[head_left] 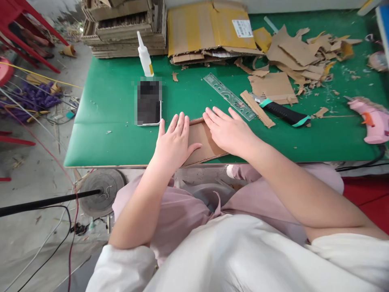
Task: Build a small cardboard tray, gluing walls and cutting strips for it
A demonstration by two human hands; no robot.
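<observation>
My left hand (pixel 174 140) lies flat, fingers stretched out, on the left part of a brown cardboard piece (pixel 203 142) at the near edge of the green table (pixel 106 134). Flat on the right part of the same piece rests my right hand (pixel 227 132), fingers together and extended. Neither hand grips anything; both press down on the cardboard. The cardboard shows only between and below the hands.
A phone (pixel 148 103) lies left of the hands, a glue bottle (pixel 145 57) behind it. A clear ruler (pixel 229 96), cardboard strip (pixel 257 108), black-and-teal knife (pixel 284 113), pink glue gun (pixel 372 120), cardboard scraps (pixel 299 52) and stacked cardboard (pixel 127 28) surround them.
</observation>
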